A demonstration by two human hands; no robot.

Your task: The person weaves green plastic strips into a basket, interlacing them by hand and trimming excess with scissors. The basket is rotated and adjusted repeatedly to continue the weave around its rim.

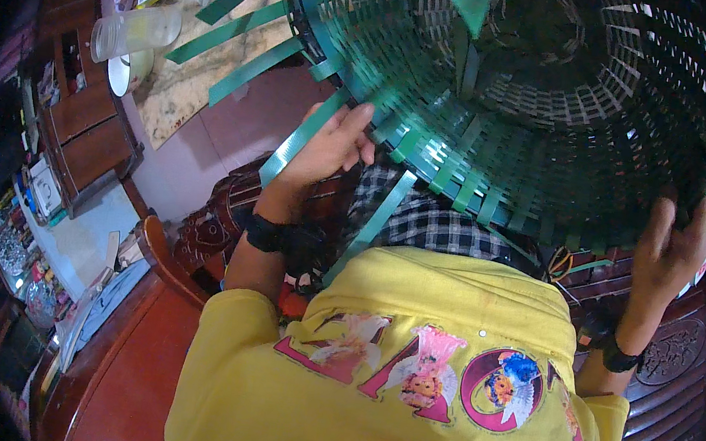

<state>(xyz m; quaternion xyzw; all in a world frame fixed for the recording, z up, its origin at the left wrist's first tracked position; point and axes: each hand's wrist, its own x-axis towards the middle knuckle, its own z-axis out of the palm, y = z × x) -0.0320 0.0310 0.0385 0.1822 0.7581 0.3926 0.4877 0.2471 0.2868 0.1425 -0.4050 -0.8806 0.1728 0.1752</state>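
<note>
A large dark-green basket point(567, 146) woven from plastic strapping is tilted over my lap, its open mouth towards me. Some strap ends point(465, 193) are folded over the rim; others, such as a long loose strap point(303, 138), stick outward. My left hand point(336, 138) grips the near-left rim with thumb and curled fingers. That long strap lies across the back of this hand and wrist; blur hides exactly what the fingertips pinch. My right hand point(676, 241) grips the right rim, its fingers partly hidden. One more loose strap point(375, 223) hangs towards my lap.
At the upper left, a clear plastic cup point(137, 33) and a white mug point(128, 71) are beside a marble-patterned tabletop point(179, 89). A wooden cabinet point(87, 141) stands further left. Carved dark wooden seating point(673, 370) is to the right, and a curved reddish wooden surface point(139, 353) to the left.
</note>
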